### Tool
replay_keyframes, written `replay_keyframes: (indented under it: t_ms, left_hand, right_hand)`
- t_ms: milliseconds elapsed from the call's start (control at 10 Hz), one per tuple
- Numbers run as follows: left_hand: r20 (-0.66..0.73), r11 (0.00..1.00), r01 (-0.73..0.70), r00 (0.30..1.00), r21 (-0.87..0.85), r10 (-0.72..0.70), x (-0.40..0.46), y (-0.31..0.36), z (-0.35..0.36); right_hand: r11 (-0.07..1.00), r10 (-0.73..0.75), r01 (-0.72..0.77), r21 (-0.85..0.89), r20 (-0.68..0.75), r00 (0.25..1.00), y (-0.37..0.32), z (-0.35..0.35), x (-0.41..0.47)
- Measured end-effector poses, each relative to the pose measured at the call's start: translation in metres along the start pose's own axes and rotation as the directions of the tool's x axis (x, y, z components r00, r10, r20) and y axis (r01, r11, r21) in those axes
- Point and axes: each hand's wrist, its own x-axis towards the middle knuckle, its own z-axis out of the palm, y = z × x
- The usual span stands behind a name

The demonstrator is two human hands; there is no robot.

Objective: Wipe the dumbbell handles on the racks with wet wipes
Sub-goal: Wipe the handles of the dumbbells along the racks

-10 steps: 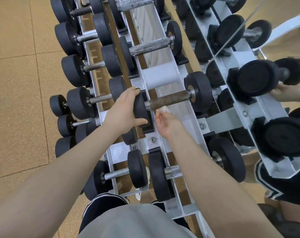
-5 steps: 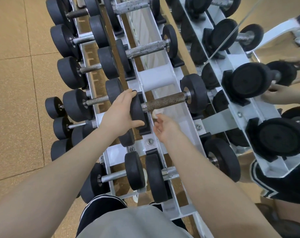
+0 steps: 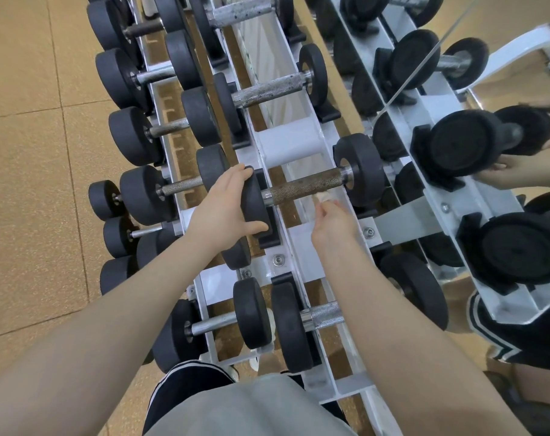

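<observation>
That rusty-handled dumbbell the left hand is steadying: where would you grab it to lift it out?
Probably the rusty knurled handle, taken from above. It lies level across the white rack, bare between the two black heads, while the left hand grips only the near head.

The dumbbell handle point(image 3: 305, 186) beside the right hand point(image 3: 331, 226) is showing as knurled metal, dull and browned with rust — rough-looking. The handle one slot farther up point(image 3: 269, 89) is looking like grey knurled steel, speckled with dark pitting. The nearest handle point(image 3: 325, 316) is gleaming brighter, its collar smooth and chromed. The dumbbell heads point(image 3: 358, 168) are appearing as matt black rubber. The rack point(image 3: 287, 146) is shining as glossy white-painted metal — smooth. The floor point(image 3: 25, 152) is looking like speckled, cork-toned matt tile. The wet wipe point(image 3: 322, 196) is showing as pale soft cloth.
</observation>
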Motion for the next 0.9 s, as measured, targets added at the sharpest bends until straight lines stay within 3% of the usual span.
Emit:
replay_keyframes:
  t_ms: [100, 300, 400, 500, 600, 800, 900]
  left_hand:
    - [-0.003, 1.000, -0.002, 1.000, 0.002, 0.002, 0.000, -0.001, 0.000]
    - [0.000, 1.000, -0.008, 1.000, -0.004, 0.008, 0.000, -0.001, 0.000]
    - [-0.002, 1.000, -0.007, 1.000, -0.008, 0.007, 0.000, -0.002, 0.000]
    - [-0.006, 1.000, -0.007, 1.000, -0.014, 0.007, 0.000, -0.002, 0.000]
    - [-0.009, 1.000, -0.010, 1.000, -0.013, 0.009, 0.000, -0.001, 0.000]
    - [-0.008, 1.000, -0.018, 1.000, -0.017, 0.018, 0.000, -0.002, 0.001]
    - [-0.006, 1.000, -0.014, 1.000, -0.016, 0.014, 0.000, -0.003, 0.001]
  right_hand:
    - [0.997, 0.009, -0.004, -0.081, 0.062, 0.998, 0.015, 0.000, -0.006]
    - [0.998, 0.000, 0.002, -0.070, 0.028, 1.000, -0.003, -0.003, -0.005]
    - [0.988, -0.048, 0.040, -0.150, -0.052, 0.997, -0.022, -0.007, 0.013]
    - [0.926, -0.151, 0.141, -0.350, -0.003, 0.988, -0.009, -0.015, 0.004]
    - [0.999, 0.032, -0.029, -0.028, 0.085, 0.996, 0.004, -0.008, -0.003]
    - [0.921, 0.149, -0.113, -0.372, 0.069, 0.986, 0.006, 0.004, -0.004]
    - [0.943, 0.114, -0.088, -0.320, 0.063, 0.991, -0.014, -0.003, 0.008]
